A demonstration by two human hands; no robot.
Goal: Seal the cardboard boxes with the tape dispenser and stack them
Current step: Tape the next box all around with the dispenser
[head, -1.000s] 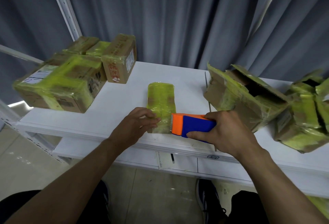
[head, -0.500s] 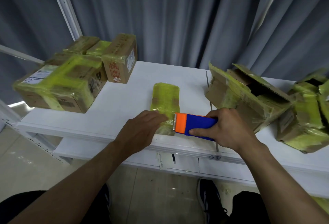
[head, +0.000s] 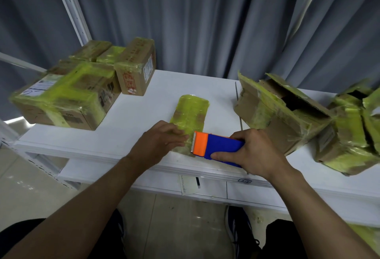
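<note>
White table (head: 144,118) carries everything. Reference is the flat box (head: 191,110), mid-table near the front edge and wrapped all over in yellow-green tape.

- Left of the flat box, well apart: a cluster of sealed boxes (head: 67,98), taped and pushed together. A smaller one stands at the end nearest the flat box.
- Right of the flat box: an open box (head: 275,110) with its flaps up and the top gaping.
- Beyond that: a second open box (head: 353,131), which also looks unsealed.
- Left hand (head: 158,143): fingers straight, pressing down on the flat box's near end, holding nothing.
- Right hand (head: 255,151): fingers and thumb wrapped round the tape dispenser (head: 218,147), which has a blue body and orange head.
- The toothed blade sits at the flat box's near right edge. Touching or just off it, can't tell.

My read on the step: a tape run on the flat box, with the left hand pinning it. No tape strip is visible between blade and box.

Next move needs:
- Box pinned.
- Dispenser drawn across with the blade down.
- A tilt to cut.
- The loose end smoothed.

After that the flat box goes to the sealed cluster. The two boxes on the right remain to close and tape.
</note>
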